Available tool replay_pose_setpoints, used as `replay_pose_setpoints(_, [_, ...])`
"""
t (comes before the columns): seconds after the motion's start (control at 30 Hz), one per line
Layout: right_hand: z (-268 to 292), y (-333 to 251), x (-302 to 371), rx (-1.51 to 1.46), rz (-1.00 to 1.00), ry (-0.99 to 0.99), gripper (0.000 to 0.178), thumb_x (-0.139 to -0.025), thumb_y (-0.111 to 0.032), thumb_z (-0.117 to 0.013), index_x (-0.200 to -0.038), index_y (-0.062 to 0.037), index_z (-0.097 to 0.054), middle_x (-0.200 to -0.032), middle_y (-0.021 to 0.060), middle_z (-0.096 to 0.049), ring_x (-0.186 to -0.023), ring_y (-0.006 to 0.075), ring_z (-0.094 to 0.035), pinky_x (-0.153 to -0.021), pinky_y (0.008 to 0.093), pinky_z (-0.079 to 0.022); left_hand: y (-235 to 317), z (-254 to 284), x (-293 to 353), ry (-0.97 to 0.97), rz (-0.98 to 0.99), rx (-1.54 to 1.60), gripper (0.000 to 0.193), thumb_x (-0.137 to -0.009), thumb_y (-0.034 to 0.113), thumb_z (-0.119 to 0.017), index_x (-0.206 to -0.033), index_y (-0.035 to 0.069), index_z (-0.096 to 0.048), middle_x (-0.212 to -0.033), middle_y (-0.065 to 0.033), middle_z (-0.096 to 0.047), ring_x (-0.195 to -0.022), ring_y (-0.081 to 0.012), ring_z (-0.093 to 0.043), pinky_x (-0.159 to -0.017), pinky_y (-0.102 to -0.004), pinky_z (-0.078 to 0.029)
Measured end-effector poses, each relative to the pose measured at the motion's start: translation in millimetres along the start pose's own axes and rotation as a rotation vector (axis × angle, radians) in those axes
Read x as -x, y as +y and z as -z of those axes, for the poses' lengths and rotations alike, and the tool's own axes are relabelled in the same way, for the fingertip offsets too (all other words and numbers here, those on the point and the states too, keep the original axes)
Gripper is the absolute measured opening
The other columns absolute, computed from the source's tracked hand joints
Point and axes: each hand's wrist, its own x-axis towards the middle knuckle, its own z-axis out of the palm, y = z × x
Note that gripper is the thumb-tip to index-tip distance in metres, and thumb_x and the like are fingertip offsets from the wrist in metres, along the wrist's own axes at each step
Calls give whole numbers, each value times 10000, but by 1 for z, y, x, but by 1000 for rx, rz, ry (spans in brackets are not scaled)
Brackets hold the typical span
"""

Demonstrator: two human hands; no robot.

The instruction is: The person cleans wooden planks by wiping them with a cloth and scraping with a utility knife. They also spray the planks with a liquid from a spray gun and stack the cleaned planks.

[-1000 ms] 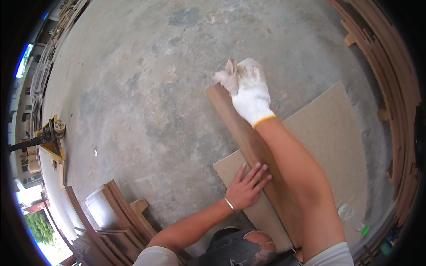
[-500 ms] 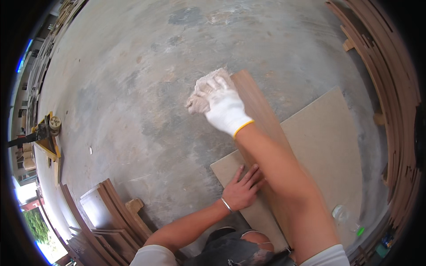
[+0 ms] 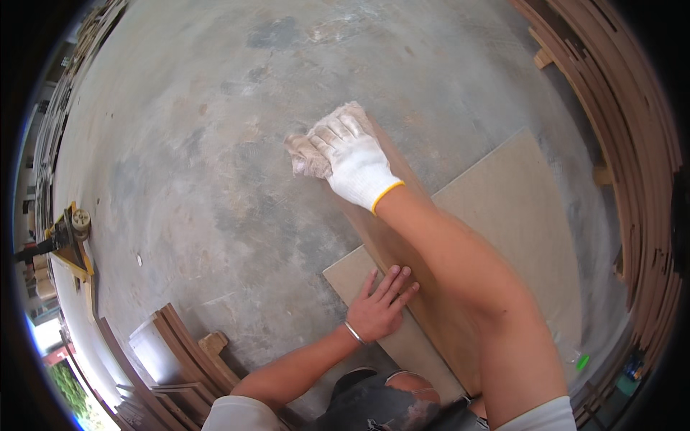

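Observation:
A long brown wooden board (image 3: 440,323) runs away from me, from near my knee to the middle of the view. At its far end my right hand (image 3: 352,158), in a white glove with a yellow cuff, is closed on a crumpled, pale, dirty rag (image 3: 309,156) and presses it to the board. Part of the rag hangs past the board's left edge. My left hand (image 3: 379,309) is bare, with a silver bangle at the wrist. Its fingers are stretched out, the tips resting on the board's left edge. My right forearm covers part of the board.
Beneath the board lies a flat beige sheet (image 3: 514,194) on the concrete floor (image 3: 215,158). A green cap (image 3: 583,362) shows beside my right arm. Stacked brown boards (image 3: 611,108) line the right side; more panels (image 3: 180,345) stand at lower left. A yellow wheeled frame (image 3: 74,241) is farther left.
The gloved hand and rag have moved a little left and away from me. The board's far end now lies farther left. My left hand stays by the board's edge. The whole view has shifted slightly.

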Motion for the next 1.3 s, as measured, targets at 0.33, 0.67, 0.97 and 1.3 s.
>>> replay_pose_setpoints(0.33, [23,15,-18,113,-267,-262,547,-1017,-328,-410,-1522,-121,-446,-1447,52,-539,-1405,224,-411,-1222,433,-193,-1,6,-3,53,-17,-3,723,-727,156,-670,-1442,165,-568,-1581,-118,-452,-1476,-281,-414,-1173,-565,-312])
replay_pose_setpoints(0.67, [23,-40,61,-262,83,-120,470,-920,-305,-586,-1352,-124,-619,-1339,107,-600,-1306,329,-493,-1169,504,-327,-7,-2,-1,208,-67,11,602,-700,174,-684,-1295,85,-659,-1376,-123,-623,-1359,-298,-538,-1131,-583,-369])
replay_pose_setpoints(0.97, [153,-100,263,-244,-112,-376,459,-804,-297,-654,-1228,-132,-714,-1288,122,-614,-1188,379,-526,-1114,578,-344,32,-25,87,81,-443,373,362,-705,118,-684,-1055,34,-718,-1103,-124,-706,-1130,-282,-655,-1027,-504,-482])
replay_pose_setpoints(1.3, [297,-140,588,-591,-415,-861,405,-804,-330,-658,-1179,-185,-708,-1191,48,-627,-1167,302,-557,-1106,620,-339,13,15,40,242,-246,324,483,-653,-55,-598,-1119,41,-678,-1096,-154,-692,-996,-340,-650,-912,-474,-491])
